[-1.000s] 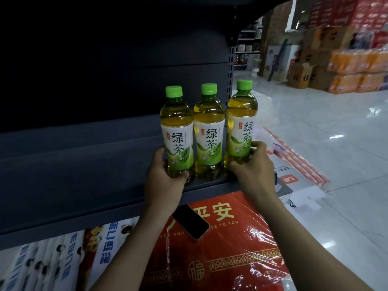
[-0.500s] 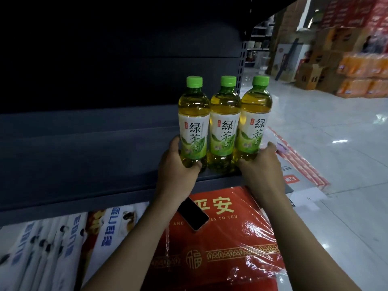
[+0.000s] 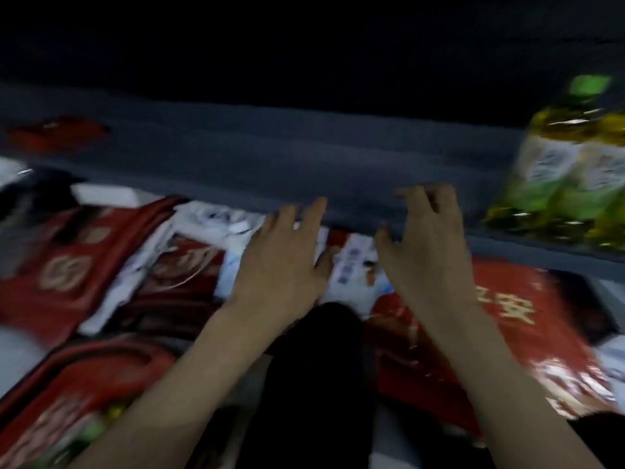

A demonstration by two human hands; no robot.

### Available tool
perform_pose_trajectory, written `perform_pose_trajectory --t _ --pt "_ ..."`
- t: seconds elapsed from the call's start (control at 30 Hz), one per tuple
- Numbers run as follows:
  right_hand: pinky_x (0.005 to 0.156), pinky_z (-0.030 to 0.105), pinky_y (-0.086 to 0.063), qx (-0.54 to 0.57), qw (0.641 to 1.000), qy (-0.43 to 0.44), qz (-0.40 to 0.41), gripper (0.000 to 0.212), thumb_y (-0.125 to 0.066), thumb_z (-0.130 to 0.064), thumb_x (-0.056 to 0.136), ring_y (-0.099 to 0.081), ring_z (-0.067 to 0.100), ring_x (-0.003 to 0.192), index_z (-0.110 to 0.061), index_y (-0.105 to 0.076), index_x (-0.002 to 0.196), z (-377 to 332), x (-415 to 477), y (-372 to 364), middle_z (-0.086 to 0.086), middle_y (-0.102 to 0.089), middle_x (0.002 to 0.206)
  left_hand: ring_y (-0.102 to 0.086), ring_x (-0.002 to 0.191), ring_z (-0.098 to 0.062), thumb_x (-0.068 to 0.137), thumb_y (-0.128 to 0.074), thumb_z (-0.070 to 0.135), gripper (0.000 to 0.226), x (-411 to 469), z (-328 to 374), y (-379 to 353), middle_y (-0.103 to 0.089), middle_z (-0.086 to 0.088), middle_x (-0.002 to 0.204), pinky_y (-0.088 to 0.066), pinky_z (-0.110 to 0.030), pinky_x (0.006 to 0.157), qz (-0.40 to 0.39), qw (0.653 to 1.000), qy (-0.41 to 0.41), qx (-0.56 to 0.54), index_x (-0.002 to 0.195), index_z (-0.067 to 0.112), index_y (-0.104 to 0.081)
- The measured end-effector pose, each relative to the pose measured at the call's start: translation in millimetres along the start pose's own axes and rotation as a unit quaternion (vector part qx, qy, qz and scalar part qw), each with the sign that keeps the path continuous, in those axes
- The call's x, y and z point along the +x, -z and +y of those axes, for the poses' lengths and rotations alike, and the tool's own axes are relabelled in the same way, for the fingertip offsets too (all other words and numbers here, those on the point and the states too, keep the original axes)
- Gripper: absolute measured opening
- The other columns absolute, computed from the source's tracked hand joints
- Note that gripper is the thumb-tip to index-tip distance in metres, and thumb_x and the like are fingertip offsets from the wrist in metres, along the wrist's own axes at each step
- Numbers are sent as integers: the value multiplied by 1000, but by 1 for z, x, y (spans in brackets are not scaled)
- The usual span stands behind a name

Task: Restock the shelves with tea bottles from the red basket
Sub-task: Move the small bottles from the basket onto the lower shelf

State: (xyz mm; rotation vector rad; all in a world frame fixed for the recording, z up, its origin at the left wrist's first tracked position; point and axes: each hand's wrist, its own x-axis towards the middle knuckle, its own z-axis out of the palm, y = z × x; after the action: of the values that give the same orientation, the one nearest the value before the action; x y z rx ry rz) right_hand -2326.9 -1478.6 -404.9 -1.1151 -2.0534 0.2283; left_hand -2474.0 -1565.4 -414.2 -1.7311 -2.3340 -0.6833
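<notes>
The view is blurred by motion. Green-capped tea bottles with white and green labels stand on the dark grey shelf at the far right edge. My left hand hovers in front of the shelf's front lip with fingers spread and holds nothing. My right hand is beside it, fingers loosely bent over the lip, also empty and well left of the bottles. The red basket is not recognisable in this frame.
Below the shelf lie red plastic-wrapped packs with gold print and white and blue packs. A dark shape sits between my forearms. The space above the shelf is black.
Both hands have let go of the three bottles and pulled back to the left. The camera has swung down and left, so the bottles now sit at the right edge.
</notes>
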Motion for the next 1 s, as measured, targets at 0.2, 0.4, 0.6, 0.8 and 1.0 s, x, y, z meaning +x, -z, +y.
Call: perform_pose_trajectory --t 0.2,0.4,0.6,0.8,1.0 --pt "89 40 -48 63 964 122 -226 37 -56 -28 94 -51 29 113 -20 -48 129 -136 -64 -78 7 -38 134 -56 111 -39 82 -56 38 68 -141 -141 76 -50 -15 129 -48 -43 94 1 981 191 29 144 19 -38" --pt "90 35 -48 119 890 165 -408 33 -61 -29 90 -55 25 111 -22 -56 122 -230 -140 -153 4 -49 121 -54 116 -28 91 -62 32 53 -294 -221 108 -55 -9 127 -39 -32 86 34 893 449 -2 140 25 -43" --pt "92 33 -49 116 769 90 -622 20 -67 -25 88 -61 21 108 -21 -62 107 -250 -206 -226 1 -65 113 -58 112 -25 88 -66 28 47 -387 -234 95 -58 -8 131 -53 -39 91 -7 827 562 -27 132 18 -54" --pt "75 28 -46 45 704 128 -697 38 -64 -34 91 -59 19 96 -17 -61 124 -251 -237 -256 7 -61 122 -47 119 -19 84 -71 34 65 -415 -219 72 -43 -3 134 -48 -30 93 30 805 591 -52 142 25 -42" --pt "98 38 -48 83 637 206 -738 47 -63 -50 89 -51 27 127 -24 -58 128 -269 -280 -239 12 -47 144 -52 120 -21 72 -82 41 97 -441 -185 54 -49 -3 140 -51 -30 86 31 748 657 -90 150 30 -24"
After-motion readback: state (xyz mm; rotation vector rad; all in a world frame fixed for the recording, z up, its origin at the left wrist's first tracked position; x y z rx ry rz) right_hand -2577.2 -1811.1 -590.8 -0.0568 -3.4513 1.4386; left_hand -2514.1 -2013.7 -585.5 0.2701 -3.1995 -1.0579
